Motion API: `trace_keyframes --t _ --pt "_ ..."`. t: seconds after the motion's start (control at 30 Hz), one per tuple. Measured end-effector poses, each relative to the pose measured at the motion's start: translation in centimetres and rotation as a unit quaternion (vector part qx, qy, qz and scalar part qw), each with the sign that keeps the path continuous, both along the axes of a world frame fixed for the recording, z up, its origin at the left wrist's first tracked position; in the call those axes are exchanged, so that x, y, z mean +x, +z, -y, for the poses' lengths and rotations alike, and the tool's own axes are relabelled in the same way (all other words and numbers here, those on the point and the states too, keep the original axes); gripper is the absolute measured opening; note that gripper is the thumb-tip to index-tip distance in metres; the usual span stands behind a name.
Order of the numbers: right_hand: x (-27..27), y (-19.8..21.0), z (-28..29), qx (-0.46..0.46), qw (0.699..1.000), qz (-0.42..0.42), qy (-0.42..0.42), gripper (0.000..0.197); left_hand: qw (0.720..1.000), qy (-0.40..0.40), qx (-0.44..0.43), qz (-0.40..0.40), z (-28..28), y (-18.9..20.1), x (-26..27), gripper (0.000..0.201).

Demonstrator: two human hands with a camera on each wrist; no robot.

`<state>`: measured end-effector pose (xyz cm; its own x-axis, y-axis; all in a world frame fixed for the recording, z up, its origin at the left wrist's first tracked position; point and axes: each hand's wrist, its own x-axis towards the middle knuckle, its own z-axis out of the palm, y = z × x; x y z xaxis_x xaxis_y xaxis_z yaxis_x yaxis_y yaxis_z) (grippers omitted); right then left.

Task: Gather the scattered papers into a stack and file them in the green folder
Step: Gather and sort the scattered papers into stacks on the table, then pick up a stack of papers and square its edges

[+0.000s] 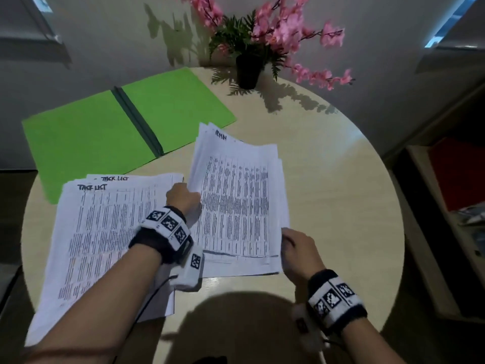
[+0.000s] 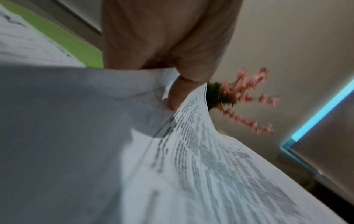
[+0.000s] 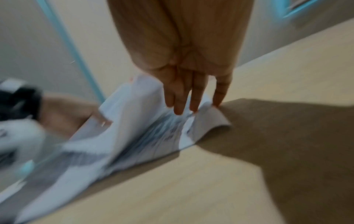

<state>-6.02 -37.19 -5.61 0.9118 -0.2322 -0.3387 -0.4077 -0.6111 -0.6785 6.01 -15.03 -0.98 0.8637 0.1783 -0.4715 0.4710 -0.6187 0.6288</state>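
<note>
An open green folder (image 1: 105, 122) lies at the table's far left. Two piles of printed papers lie in front of it. The left pile (image 1: 99, 232), headed "TASK LIST", lies flat under my left forearm. My left hand (image 1: 183, 197) grips the left edge of the right pile (image 1: 236, 200). In the left wrist view the thumb (image 2: 172, 97) pinches those sheets (image 2: 210, 174), which curl upward. My right hand (image 1: 294, 245) is at that pile's near right edge. Its straight fingers (image 3: 184, 104) touch the raised paper edge (image 3: 145, 130).
The round beige table (image 1: 328, 179) has bare surface to the right of the papers. A black pot of pink flowers (image 1: 248, 72) stands at the far edge beside the folder. A low shelf unit (image 1: 459, 206) is to the right of the table.
</note>
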Motion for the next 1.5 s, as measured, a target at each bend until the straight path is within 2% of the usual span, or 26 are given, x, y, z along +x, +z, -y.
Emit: trace_keyframes --t 0.03,0.1,0.13,0.17,0.2,0.3,0.37,0.47,0.57,0.63,0.67,0.77,0.83,0.93,1.0,1.03,1.1,1.2,1.23,1.27,1.37,1.43,1.5 --pt "0.3 0.6 0.8 0.026 0.997 0.028 -0.073 0.035 1.000 -0.005 0.008 -0.002 0.5 -0.4 -0.4 0.010" --pt "1.0 0.6 2.5 0.048 0.980 0.031 -0.191 0.031 0.999 -0.036 0.031 0.007 1.1 -1.4 -0.7 0.029" --pt "1.5 0.9 2.7 0.061 0.973 0.012 -0.221 0.030 0.997 -0.062 0.050 0.008 1.5 -1.7 -0.8 0.030" --pt "1.9 0.8 2.5 0.090 0.968 -0.013 -0.234 0.033 0.997 -0.063 0.039 -0.004 2.0 -1.8 -0.9 0.020" --pt "2.2 0.8 1.8 0.128 0.962 -0.032 -0.238 0.036 0.998 -0.058 0.013 -0.003 2.4 -1.9 -1.2 0.012" --pt "2.7 1.5 -1.3 0.157 0.971 -0.057 -0.171 0.037 0.988 0.014 -0.137 -0.062 3.4 -1.9 -2.5 0.049" --pt "2.5 2.0 -2.6 0.124 0.982 -0.018 -0.141 0.026 0.983 0.037 -0.169 -0.067 3.2 -1.6 -3.1 0.053" --pt "2.0 5.2 -3.1 0.139 0.973 0.108 -0.151 0.011 0.977 0.042 -0.199 0.059 2.2 1.1 -3.4 0.031" --pt "1.7 9.4 -2.3 0.153 0.945 0.245 -0.154 0.022 0.929 0.021 -0.313 0.194 0.7 6.0 -3.8 0.010" --pt "1.3 11.5 -2.0 0.181 0.925 0.302 -0.143 0.014 0.906 -0.014 -0.356 0.230 -0.5 8.1 -3.9 0.007" --pt "0.9 12.3 -2.0 0.196 0.918 0.316 -0.135 0.012 0.899 -0.023 -0.370 0.235 -1.1 8.5 -4.0 0.014" --pt "-0.7 12.2 -2.9 0.238 0.911 0.305 -0.143 0.025 0.897 -0.033 -0.374 0.234 -2.1 7.7 -5.3 0.054" --pt "-1.8 11.4 -3.8 0.274 0.907 0.284 -0.148 0.027 0.898 -0.059 -0.382 0.212 -2.1 6.8 -6.4 0.066" --pt "-2.5 11.2 -5.3 0.287 0.905 0.270 -0.163 0.009 0.897 -0.063 -0.396 0.188 -2.0 5.9 -6.9 0.049" --pt "-2.0 12.4 -6.0 0.262 0.902 0.297 -0.174 0.032 0.900 -0.056 -0.386 0.192 -2.2 6.1 -7.0 0.043" --pt "-1.6 13.1 -6.3 0.263 0.894 0.319 -0.174 0.034 0.901 -0.051 -0.383 0.199 -2.5 6.3 -6.9 0.047" --pt "-0.6 15.0 -7.0 0.272 0.879 0.350 -0.175 0.020 0.902 -0.058 -0.368 0.217 -3.7 6.9 -6.4 0.045" --pt "1.3 16.3 -8.5 0.342 0.850 0.371 -0.152 0.008 0.923 -0.068 -0.271 0.263 -6.3 8.0 -5.7 0.004" --pt "1.8 16.1 -9.5 0.355 0.849 0.365 -0.139 0.010 0.927 -0.047 -0.244 0.280 -7.3 8.6 -5.4 0.013" --pt "2.3 15.5 -11.1 0.348 0.863 0.345 -0.123 0.012 0.931 -0.017 -0.218 0.294 -8.9 8.9 -5.0 0.018" --pt "2.6 12.6 -15.4 0.261 0.931 0.247 -0.068 0.023 0.933 0.119 -0.201 0.276 -12.7 9.1 -3.2 0.016" --pt "2.4 10.3 -18.4 0.171 0.967 0.189 -0.026 0.024 0.942 0.170 -0.165 0.238 -16.1 7.1 -2.4 0.018" --pt "2.2 8.1 -20.5 0.104 0.986 0.128 0.005 0.014 0.954 0.196 -0.120 0.191 -18.8 4.3 -2.3 0.033"
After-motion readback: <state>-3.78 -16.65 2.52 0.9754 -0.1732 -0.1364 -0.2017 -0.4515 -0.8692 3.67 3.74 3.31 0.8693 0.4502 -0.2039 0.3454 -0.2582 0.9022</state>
